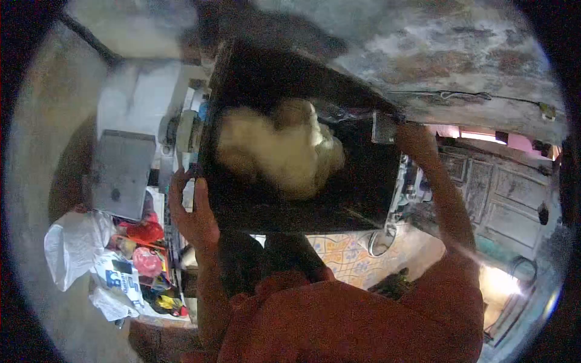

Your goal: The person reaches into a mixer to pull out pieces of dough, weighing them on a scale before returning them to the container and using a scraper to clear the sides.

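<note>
A large dark trough (284, 218) fills the middle of the view. Inside it lies a big pale lump, apparently dough (272, 145), its outline smeared by motion. My left hand (196, 209) is at the trough's left side, thumb and fingers apart, next to metal machine parts (187, 136). Over at the right end, my right hand (416, 142) rests by the trough's corner; shadow hides its fingers. A small greyish rectangular piece (384, 127) shows at that corner, beside the hand.
White and printed bags (121, 272) and red items (145, 230) are heaped at the left, below a grey panel (124, 172). Patterned floor tiles (339, 251) show below the trough. A stained wall (448, 54) is behind, with a panelled door (508, 193) at right.
</note>
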Motion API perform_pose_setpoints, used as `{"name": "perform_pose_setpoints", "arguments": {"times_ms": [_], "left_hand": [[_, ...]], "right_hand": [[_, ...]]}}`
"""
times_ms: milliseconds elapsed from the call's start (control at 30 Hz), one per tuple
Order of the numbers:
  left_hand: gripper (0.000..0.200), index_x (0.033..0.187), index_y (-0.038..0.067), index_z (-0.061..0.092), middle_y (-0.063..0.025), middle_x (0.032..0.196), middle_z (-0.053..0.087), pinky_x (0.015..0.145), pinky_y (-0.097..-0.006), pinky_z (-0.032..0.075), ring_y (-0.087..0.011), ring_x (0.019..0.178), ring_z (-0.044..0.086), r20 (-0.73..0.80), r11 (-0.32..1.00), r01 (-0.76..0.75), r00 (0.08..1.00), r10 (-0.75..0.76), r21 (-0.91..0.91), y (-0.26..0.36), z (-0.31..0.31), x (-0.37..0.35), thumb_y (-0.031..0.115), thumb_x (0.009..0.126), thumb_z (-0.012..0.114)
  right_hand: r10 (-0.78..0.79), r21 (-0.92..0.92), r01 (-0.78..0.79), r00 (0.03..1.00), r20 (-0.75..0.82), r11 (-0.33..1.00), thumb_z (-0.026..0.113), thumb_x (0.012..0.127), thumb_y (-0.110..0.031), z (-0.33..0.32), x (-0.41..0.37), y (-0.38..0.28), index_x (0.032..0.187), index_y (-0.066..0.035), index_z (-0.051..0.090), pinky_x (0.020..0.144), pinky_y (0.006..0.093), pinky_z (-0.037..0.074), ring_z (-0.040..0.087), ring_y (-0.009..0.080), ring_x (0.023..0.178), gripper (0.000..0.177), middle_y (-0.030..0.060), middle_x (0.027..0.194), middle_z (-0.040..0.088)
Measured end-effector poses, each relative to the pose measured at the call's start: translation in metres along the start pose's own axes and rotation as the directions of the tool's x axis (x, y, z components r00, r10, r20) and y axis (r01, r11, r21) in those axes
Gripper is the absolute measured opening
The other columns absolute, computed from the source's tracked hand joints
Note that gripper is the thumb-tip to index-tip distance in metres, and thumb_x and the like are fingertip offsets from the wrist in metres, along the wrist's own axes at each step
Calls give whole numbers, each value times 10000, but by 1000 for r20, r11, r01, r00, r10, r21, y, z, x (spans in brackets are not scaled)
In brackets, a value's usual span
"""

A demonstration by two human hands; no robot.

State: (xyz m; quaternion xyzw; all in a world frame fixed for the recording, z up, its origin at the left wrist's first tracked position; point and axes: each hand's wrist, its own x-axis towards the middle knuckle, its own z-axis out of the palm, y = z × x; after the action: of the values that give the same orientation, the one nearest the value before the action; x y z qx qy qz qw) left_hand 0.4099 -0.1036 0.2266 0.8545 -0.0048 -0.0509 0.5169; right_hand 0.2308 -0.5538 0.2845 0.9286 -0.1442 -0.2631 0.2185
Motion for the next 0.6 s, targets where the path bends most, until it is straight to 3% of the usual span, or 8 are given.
{"name": "perform_pose_setpoints", "arguments": {"times_ms": [33, 100, 167, 267, 333, 400, 533, 600], "left_hand": [[410, 1221, 4, 565, -136, 1125, 620, 957, -383, 411, -253, 1058, 562, 24, 994, 65, 998, -63, -86, -7, 1, 2, 206, 876, 659], [413, 1221, 8, 566, -132, 1127, 620, 953, -382, 413, -251, 1054, 564, 14, 997, -11, 1000, 12, -80, -19, 2, 3, 216, 876, 660], [439, 1231, 11, 559, -124, 1126, 621, 949, -379, 413, -246, 1056, 563, 13, 998, -15, 1000, 16, -67, -12, -1, 0, 244, 874, 666], [441, 1236, 17, 555, -112, 1130, 622, 947, -375, 413, -239, 1067, 561, -3, 1000, -15, 1000, 15, -2, -8, 0, 1, 244, 876, 668], [414, 1210, -2, 561, -109, 1126, 620, 916, -348, 430, -217, 1047, 567, -24, 982, 11, 1000, -16, -186, -22, 4, 2, 234, 886, 665], [400, 1188, -17, 569, -106, 1107, 622, 900, -325, 436, -197, 1025, 569, -64, 960, -5, 998, -13, -281, -27, 6, 0, 232, 891, 664], [428, 1164, -42, 578, -124, 1072, 627, 899, -296, 431, -175, 986, 565, -179, 944, -26, 983, -35, -329, -15, 13, -7, 261, 881, 686], [478, 1155, -67, 574, -151, 1088, 624, 913, -303, 424, -186, 1005, 564, -143, 935, 25, 986, -81, -355, -17, 12, -9, 301, 874, 693]], "right_hand": [[8, -10, -8, 1000, 20, 1000, 566, 853, -214, -23, -16, 3, 997, -82, 623, 637, 449, 503, 644, 279, 726, 204, 98, 791, 644], [2, -15, -1, 1000, 17, 1000, 555, 871, -217, -48, -41, 7, 997, -81, 612, 601, 445, 505, 645, 282, 716, 194, 90, 764, 640], [-2, -29, 4, 997, 72, 1000, 550, 871, -214, -32, -53, 10, 1010, -78, 609, 603, 458, 502, 645, 297, 703, 203, 97, 750, 640], [-83, 1, 83, 996, -20, 997, 533, 886, -208, -12, -46, -4, 1073, -73, 600, 616, 481, 504, 645, 325, 699, 240, 126, 746, 639], [-169, -95, 159, 980, -106, 983, 515, 903, -192, -8, -25, -18, 1121, -70, 590, 626, 497, 505, 642, 342, 696, 261, 140, 742, 633], [-238, 13, 269, 872, -428, 963, 515, 888, -126, -67, -27, -42, 1213, -86, 552, 606, 460, 514, 638, 337, 687, 330, 161, 793, 627], [-277, -167, 247, 943, -186, 954, 517, 877, -106, -107, 24, -60, 1258, -106, 521, 602, 406, 526, 642, 310, 712, 381, 160, 890, 626], [-344, -265, 285, 915, -212, 921, 515, 881, -113, -105, 62, -66, 1263, -107, 516, 603, 399, 530, 644, 301, 724, 382, 155, 918, 627]]}}
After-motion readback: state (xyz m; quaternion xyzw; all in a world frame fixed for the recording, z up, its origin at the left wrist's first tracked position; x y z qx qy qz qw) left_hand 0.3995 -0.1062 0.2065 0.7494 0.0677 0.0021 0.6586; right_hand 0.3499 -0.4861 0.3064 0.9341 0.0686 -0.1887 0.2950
